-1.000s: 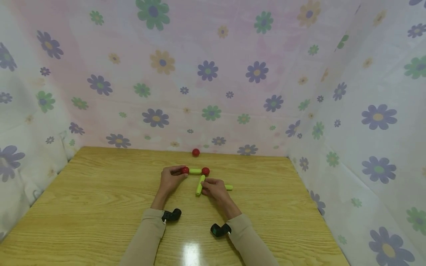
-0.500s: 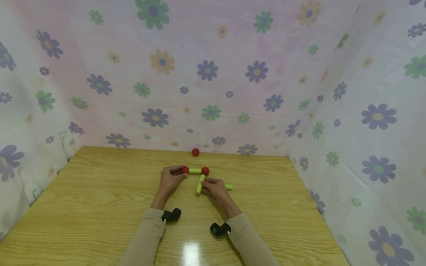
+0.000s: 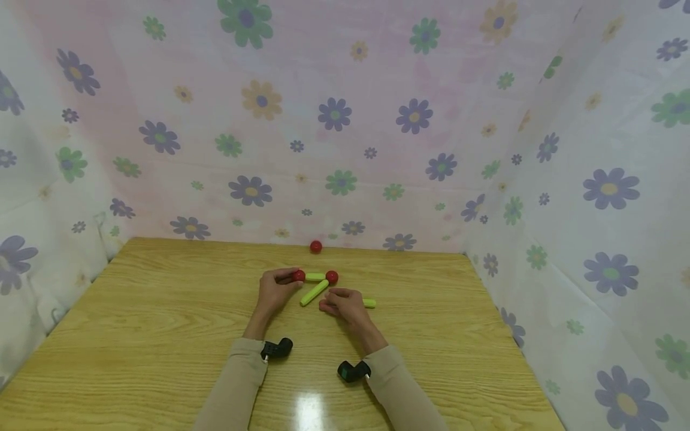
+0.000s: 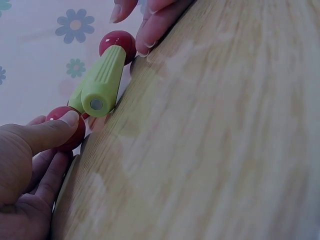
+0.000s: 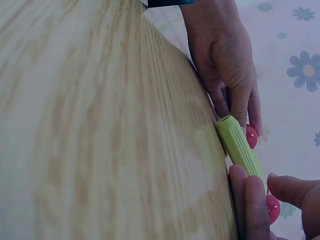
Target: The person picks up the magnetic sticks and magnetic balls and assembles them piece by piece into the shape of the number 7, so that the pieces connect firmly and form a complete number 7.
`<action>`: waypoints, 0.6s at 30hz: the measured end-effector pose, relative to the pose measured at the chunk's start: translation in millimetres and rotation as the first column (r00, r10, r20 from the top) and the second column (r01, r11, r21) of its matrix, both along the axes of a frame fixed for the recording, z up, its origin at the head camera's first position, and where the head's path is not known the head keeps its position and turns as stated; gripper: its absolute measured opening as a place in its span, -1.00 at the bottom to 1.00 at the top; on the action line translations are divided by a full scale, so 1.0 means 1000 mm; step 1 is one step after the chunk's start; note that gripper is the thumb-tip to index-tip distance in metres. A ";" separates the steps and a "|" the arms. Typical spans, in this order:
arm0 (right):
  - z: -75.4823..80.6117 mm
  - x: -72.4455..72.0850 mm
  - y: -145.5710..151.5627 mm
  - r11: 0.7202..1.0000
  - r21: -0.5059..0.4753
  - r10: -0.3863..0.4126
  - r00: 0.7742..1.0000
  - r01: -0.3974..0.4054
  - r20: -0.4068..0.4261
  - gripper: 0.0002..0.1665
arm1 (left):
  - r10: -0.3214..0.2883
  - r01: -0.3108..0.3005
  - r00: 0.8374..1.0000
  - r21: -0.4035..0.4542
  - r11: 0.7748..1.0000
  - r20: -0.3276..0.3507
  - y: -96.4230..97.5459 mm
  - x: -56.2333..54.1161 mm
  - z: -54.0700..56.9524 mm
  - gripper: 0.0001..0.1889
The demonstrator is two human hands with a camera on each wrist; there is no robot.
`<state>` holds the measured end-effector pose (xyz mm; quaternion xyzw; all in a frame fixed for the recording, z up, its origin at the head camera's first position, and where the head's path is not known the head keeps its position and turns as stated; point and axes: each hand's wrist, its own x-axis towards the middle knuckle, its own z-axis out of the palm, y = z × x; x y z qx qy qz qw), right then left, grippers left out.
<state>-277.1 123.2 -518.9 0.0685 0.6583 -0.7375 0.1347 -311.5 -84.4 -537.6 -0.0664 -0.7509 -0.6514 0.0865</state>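
Observation:
My left hand (image 3: 273, 294) pinches a red ball (image 3: 299, 276) between thumb and fingers. A light green rod (image 3: 315, 277) joins that ball to a second red ball (image 3: 332, 277). From the second ball another green rod (image 3: 314, 293) slants toward me and left; its free end shows a round metal spot in the left wrist view. My right hand (image 3: 347, 308) rests on the table just right of this slanted rod, thumb and fingers parted. In the right wrist view its fingertips (image 5: 256, 197) overlap the rod; whether they touch it I cannot tell.
A loose red ball (image 3: 315, 246) lies at the table's far edge by the flowered cloth (image 3: 345, 149). Behind my right hand another green rod (image 3: 369, 303) is partly hidden. Wrist cameras (image 3: 354, 372) sit on both sleeves above the wooden table (image 3: 162, 335).
The slanted rod's near end has swung left, away from my right fingers, while its far end stays at the second ball. My left hand keeps its pinch on the first ball.

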 end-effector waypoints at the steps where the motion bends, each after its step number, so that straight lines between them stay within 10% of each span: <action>1: 0.000 0.000 0.000 1.000 0.001 -0.002 1.000 0.002 0.001 -0.50 | 0.003 -0.003 1.000 0.000 1.000 0.007 0.000 0.000 0.000 -0.59; 18: 0.008 0.010 0.006 0.994 0.052 0.097 0.994 -0.095 -0.046 -0.48 | -0.004 0.003 1.000 0.031 1.000 0.017 0.000 0.004 0.003 -0.60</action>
